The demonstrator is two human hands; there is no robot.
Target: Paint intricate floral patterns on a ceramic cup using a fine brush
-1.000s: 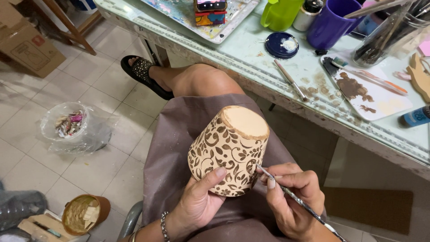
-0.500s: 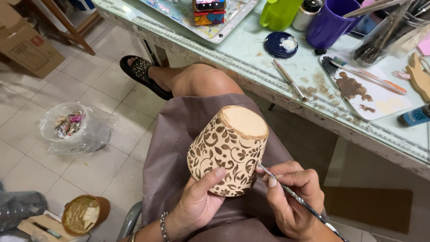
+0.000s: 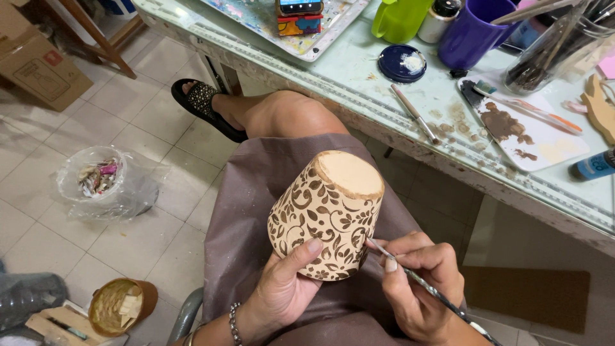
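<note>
My left hand (image 3: 285,291) holds a tan upturned pot (image 3: 327,214) over my lap, thumb pressed on its side. The pot is covered with brown leaf and scroll patterns, and its plain base faces up. My right hand (image 3: 419,285) grips a thin paintbrush (image 3: 429,289) like a pen. The brush tip touches the pot's lower right side.
A paint-spattered table (image 3: 384,96) stands ahead with a purple mug (image 3: 473,32), green cup (image 3: 400,19), dark blue lid (image 3: 401,63), loose brush (image 3: 414,113), white palette tile (image 3: 535,131) and jar of brushes (image 3: 551,54). On the floor sit a plastic bag (image 3: 106,182), a brown bowl (image 3: 122,306) and a cardboard box (image 3: 35,61).
The brush tip has shifted slightly along the pot's lower right side. Both hands and the pot stay almost where they were.
</note>
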